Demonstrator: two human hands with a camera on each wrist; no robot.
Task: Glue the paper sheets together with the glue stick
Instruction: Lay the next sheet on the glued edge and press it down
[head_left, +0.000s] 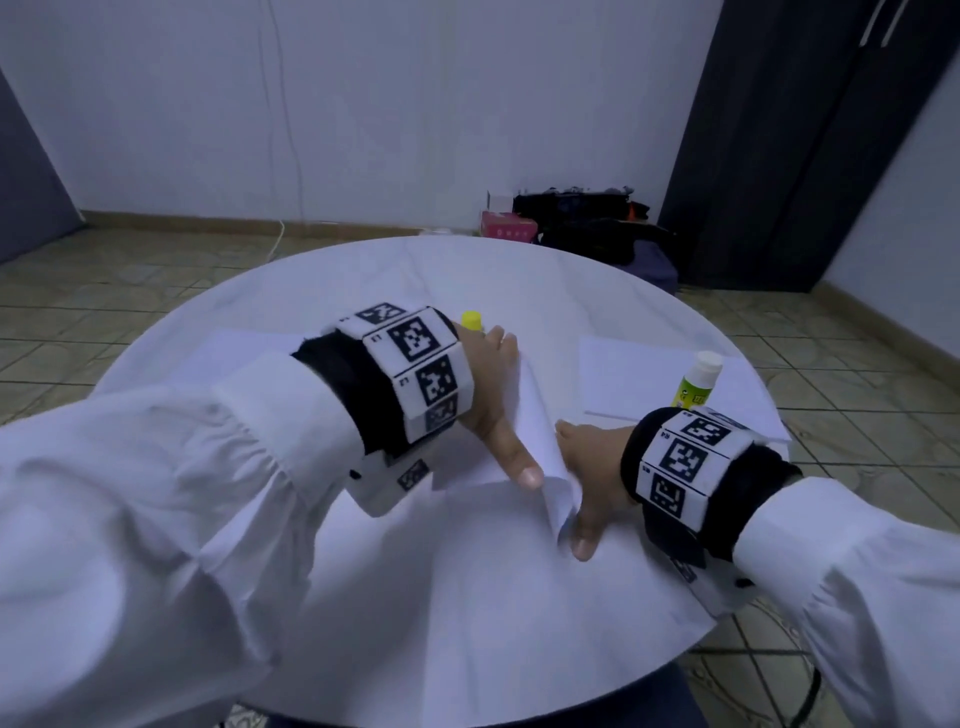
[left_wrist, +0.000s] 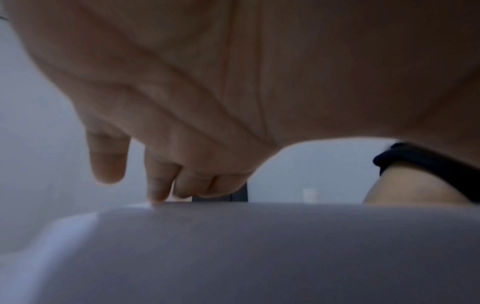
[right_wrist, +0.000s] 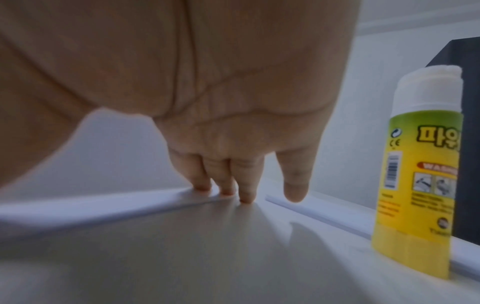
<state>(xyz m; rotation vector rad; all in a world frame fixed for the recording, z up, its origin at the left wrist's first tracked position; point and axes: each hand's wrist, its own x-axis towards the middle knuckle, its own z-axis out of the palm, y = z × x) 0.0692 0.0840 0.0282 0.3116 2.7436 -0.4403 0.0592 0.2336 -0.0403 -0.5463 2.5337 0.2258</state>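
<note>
On the round white table (head_left: 415, 649) a white paper sheet (head_left: 540, 431) lies in the middle, its near corner curled up. My left hand (head_left: 493, 395) presses flat on it with straight, spread fingers, the thumb beside the curl. My right hand (head_left: 592, 467) sits just right of the curl; in the right wrist view its straight fingertips (right_wrist: 202, 185) touch the sheet's edge (right_wrist: 103, 205). The uncapped glue stick (head_left: 693, 387) (right_wrist: 420, 154) stands upright on a second sheet (head_left: 623, 374) at the right. Its yellow cap (head_left: 471, 319) peeks out behind my left hand.
Another white sheet (head_left: 234, 348) lies at the table's left. Beyond the table, a pink box (head_left: 506, 228) and dark bags (head_left: 597, 223) sit on the tiled floor by the wall. A dark cabinet (head_left: 779, 156) stands at the back right.
</note>
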